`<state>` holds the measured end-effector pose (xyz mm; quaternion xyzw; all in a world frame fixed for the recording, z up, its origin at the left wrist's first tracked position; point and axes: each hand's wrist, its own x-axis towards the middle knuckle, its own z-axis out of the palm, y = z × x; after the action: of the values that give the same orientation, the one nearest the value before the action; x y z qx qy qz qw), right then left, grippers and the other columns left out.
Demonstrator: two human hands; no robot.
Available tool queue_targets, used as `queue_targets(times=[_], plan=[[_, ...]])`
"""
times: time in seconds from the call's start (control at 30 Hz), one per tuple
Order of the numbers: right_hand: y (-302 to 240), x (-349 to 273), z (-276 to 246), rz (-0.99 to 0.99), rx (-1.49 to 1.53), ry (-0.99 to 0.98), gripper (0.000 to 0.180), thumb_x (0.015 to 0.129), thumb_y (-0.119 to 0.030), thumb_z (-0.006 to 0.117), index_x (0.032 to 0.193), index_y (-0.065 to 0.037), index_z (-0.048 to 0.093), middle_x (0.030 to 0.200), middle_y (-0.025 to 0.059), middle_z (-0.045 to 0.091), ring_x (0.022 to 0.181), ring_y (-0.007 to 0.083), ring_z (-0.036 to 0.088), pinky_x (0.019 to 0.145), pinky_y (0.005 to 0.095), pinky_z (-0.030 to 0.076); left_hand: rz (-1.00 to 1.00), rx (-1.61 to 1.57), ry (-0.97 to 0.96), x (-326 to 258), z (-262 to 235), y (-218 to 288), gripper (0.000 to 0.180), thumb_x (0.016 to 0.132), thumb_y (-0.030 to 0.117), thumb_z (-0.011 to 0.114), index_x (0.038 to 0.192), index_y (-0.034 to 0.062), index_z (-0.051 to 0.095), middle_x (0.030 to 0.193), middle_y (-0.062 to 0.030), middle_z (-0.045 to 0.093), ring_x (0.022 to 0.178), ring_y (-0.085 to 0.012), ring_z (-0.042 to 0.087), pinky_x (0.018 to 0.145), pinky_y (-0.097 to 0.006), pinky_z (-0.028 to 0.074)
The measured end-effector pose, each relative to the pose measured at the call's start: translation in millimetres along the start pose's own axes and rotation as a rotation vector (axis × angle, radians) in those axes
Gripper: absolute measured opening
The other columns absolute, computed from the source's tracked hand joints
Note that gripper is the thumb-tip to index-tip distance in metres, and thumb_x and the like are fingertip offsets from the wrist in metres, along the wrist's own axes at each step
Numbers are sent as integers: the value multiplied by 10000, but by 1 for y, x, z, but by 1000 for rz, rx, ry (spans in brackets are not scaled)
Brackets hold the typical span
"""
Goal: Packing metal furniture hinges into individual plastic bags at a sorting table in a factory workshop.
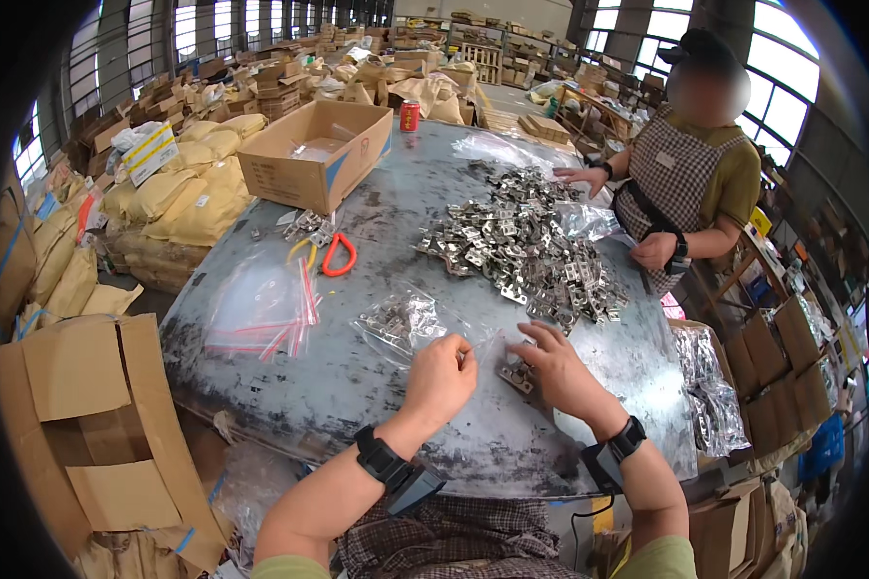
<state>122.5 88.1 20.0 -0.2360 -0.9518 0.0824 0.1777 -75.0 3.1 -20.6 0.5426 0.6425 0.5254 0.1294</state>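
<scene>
My left hand (pixel 441 378) is closed, pinching the edge of a clear zip bag (pixel 441 318). Inside that bag lie several shiny metal brackets (pixel 400 317). To its right, my right hand (pixel 571 374) is held low over the table with its fingers apart. A few loose metal brackets (pixel 516 374) lie beside its thumb and are partly hidden by the hand; I cannot tell whether it touches them. Beyond my hands a large heap of metal brackets (pixel 536 246) covers the table's right side. At the left rests a stack of clear zip bags (pixel 261 304) with red edges.
On the worn metal table (pixel 357 386) are red-and-yellow-handled scissors (pixel 339 256), an open cardboard box (pixel 294 179) and a red can (pixel 409 117). A co-worker (pixel 690 174) stands at the right, hands near the heap. Cartons (pixel 77 425) stand against the left side.
</scene>
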Motion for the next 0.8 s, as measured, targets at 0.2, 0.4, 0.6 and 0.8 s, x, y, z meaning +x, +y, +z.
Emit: queue_targets(times=[0.2, 0.4, 0.6, 0.8], plan=[[-20, -1, -1, 530, -7, 144, 220, 847, -235, 604, 851, -17, 624, 861, 152, 623, 805, 344, 624, 702, 441, 500, -138, -56, -102, 0, -8, 9, 128, 826, 111, 639, 827, -14, 611, 754, -175, 649, 730, -351, 646, 649, -431, 498], [-23, -1, 23, 509, -113, 162, 316, 832, -338, 648, 790, -26, 619, 793, 153, 620, 737, 359, 625, 658, 444, 504, 33, 157, -77, -10, 0, 4, 123, 809, 69, 615, 904, -4, 644, 814, -169, 656, 711, -337, 648, 643, -405, 512], [-23, -6, 0, 507, 143, 65, 244, 851, -231, 645, 950, -9, 627, 776, 143, 613, 735, 340, 629, 663, 435, 507, 31, 177, -160, -12, -3, 4, 134, 800, 62, 607, 905, -14, 637, 900, -183, 630, 774, -350, 635, 689, -424, 509], [1, 3, -13, 12, 17, -94, 405, 747, -33, 712, 1139, -125, 660, 1173, 122, 553, 1060, 287, 536, 898, 373, 474, 30, 120, -138, -9, -3, 1, 121, 806, 50, 602, 894, -28, 628, 862, -179, 628, 764, -348, 632, 685, -415, 507]])
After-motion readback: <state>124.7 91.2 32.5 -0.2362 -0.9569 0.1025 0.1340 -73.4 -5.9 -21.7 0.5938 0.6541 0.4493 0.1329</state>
